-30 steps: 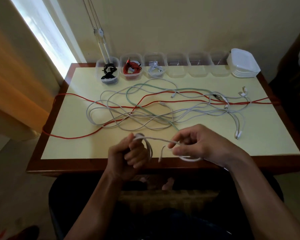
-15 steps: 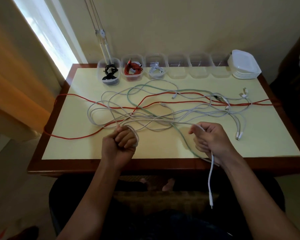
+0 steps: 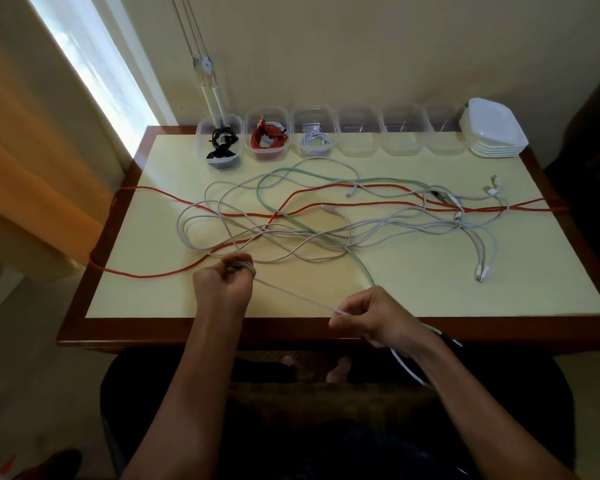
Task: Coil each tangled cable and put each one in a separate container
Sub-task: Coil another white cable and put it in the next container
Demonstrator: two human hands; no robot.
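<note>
— Pale yellow table (image 3: 413,299) with a red-brown rim, against a cream wall; window at far left. Containers?

— Six clear tubs along the back edge. Left to right: first tub (image 3: 219,142) holds a coiled black cable, second tub (image 3: 266,136) a coiled red cable, third tub (image 3: 314,135) a coiled white cable. Next three tubs (image 3: 404,135) show no cable. White lids (image 3: 494,133) stacked at the right end.

— Loose cables?

— Tangled across mid-table: long red cable (image 3: 361,205) running edge to edge, pale green cable (image 3: 326,174), several white ones overlapping.

— Hands?

— Left hand (image 3: 226,285), fist closed over small loops of the white cable (image 3: 291,294) above the near table edge. That cable runs taut to the right hand (image 3: 371,318), pinched between thumb and fingertips at the table's front rim. Remainder arcs down below the right wrist, off the table.
</note>
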